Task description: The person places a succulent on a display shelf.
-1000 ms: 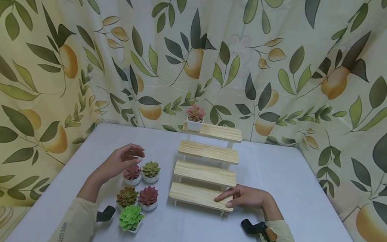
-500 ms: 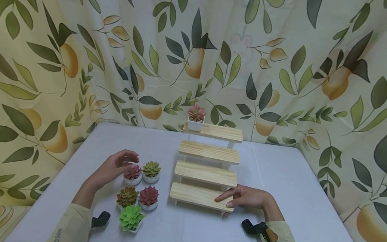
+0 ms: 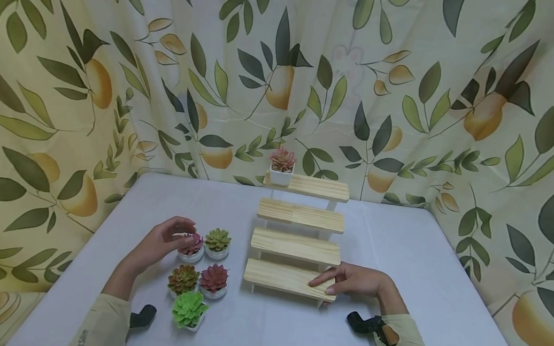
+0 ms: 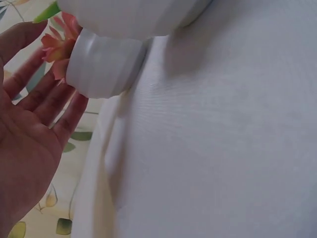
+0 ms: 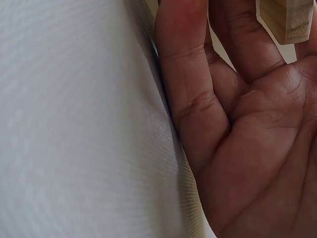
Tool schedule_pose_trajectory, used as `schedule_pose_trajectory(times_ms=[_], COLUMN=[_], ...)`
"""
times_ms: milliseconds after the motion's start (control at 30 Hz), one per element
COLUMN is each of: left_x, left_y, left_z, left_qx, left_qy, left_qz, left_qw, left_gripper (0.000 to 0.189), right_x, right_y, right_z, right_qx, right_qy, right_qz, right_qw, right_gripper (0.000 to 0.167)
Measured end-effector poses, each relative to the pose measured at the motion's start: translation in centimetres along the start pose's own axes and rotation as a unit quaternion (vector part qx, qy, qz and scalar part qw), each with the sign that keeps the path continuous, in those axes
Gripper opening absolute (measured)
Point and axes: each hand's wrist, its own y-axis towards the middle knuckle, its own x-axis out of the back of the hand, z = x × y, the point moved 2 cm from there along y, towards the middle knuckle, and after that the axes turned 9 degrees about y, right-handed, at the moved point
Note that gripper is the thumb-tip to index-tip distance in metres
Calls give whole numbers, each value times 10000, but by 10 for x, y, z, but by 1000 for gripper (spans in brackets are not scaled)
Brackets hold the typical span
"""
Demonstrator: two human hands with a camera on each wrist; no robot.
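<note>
In the head view my left hand [image 3: 158,244] reaches over a pink succulent [image 3: 194,244] in a round white pot. Its fingers and thumb spread around the plant; in the left wrist view the fingertips lie right at the succulent's petals [image 4: 55,48] and the white pot [image 4: 101,67]. A four-tier wooden display stand [image 3: 296,245] rises at the middle. My right hand [image 3: 360,279] holds the right end of its lowest board, index finger and thumb on top, other fingers curled below. The board's end [image 5: 286,25] shows between the fingers in the right wrist view.
Beside the left hand stand a pale green succulent [image 3: 217,239], a brownish one [image 3: 182,279], a dark red one [image 3: 214,278] and a bright green one [image 3: 189,310]. Another pink succulent [image 3: 282,160] sits on the top tier. A leaf-print curtain [image 3: 283,87] hangs behind the white table [image 3: 397,240].
My left hand has drawn back to the left and lowered over the pink succulent, its fingers now at the plant. The right hand stays on the stand.
</note>
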Motion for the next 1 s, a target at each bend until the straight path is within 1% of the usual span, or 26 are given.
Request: schedule_pose_trajectory(times_ms=[167,300,433,533,700,900,1000], left_x=[-3,-3,-4,-5,-9,-10,-11], left_y=[-1,-5,-7,-9,-8,-9,-9], left_z=[6,8,9,11,15,18,18], left_qx=[52,125,125,139,70,131,97], left_qy=[22,-1,-19,137,373,450,534], left_qz=[-26,-45,-61,-18,191,194,214], left_qw=[10000,9999,9999,9998,9991,9987,9983], left_gripper=[51,54,57,60,68,75,76], right_x=[1,0,0,-1,-1,0,0], right_y=[-1,0,1,1,1,-1,-2], right_z=[0,0,-1,-2,-2,-4,-3], right_qx=[-65,-104,-96,-59,-2,-37,-41], right_qy=[24,59,105,184,175,336,317], right_qz=[-29,-36,-36,16,21,-23,-32], right_qw=[10000,9999,9999,9998,9998,9994,9995], right_gripper=[34,34,34,34,34,33,34])
